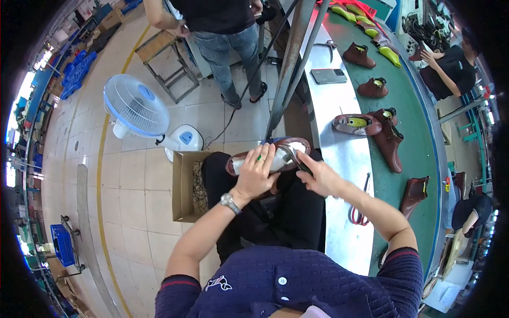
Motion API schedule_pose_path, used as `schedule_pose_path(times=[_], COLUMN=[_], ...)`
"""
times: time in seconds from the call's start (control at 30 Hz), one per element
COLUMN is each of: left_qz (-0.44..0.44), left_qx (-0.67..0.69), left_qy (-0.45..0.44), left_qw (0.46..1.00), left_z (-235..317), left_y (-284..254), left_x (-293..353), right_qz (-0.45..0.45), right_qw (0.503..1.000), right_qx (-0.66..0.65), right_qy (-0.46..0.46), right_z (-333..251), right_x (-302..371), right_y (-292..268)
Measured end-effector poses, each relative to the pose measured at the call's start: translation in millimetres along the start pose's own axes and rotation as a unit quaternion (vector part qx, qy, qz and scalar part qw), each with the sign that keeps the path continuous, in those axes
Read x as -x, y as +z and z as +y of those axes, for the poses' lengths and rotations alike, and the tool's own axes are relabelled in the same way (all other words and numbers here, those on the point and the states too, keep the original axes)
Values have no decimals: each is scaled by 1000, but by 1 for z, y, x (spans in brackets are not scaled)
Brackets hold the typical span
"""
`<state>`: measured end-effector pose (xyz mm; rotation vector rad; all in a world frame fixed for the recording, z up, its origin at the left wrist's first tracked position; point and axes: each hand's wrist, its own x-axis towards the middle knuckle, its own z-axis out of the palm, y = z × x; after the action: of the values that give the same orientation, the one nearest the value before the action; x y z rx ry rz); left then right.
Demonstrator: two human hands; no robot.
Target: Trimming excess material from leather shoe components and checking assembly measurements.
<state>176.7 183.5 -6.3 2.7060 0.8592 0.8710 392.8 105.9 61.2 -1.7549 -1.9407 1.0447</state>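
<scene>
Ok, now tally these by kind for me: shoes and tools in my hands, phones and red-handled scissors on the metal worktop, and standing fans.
Shoe in the hands: 1
Dark hand tool in the right hand: 1
Phone: 1
Red-handled scissors: 1
Standing fan: 1
Total: 5

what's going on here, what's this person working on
A seated person has a brown shoe sole-up over the lap. The left hand holds it, fingers across the sole, while the right hand grips a pincer-like tool at the sole. More brown boots are on the green surface to the right.
</scene>
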Motion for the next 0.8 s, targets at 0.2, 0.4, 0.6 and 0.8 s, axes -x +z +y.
schedule_pose_path(times=[0.2,0.4,0.6,0.8], left_qz=[-13,15,24,25], left_qx=[-80,-91,-78,-70], left_qy=[49,52,25,16], left_qw=[996,994,996,997], left_z=[-14,-11,-7,-6], left_y=[1,10,8,6], left_x=[5,-1,3,2], right_qz=[47,49,174,123], right_qw=[980,972,975,990], right_qx=[173,225,-104,18], right_qy=[-87,-37,93,69], right_z=[-48,-16,-31,-40], right_x=[-23,-32,-40,-34], right_y=[-44,-18,-9,-24])
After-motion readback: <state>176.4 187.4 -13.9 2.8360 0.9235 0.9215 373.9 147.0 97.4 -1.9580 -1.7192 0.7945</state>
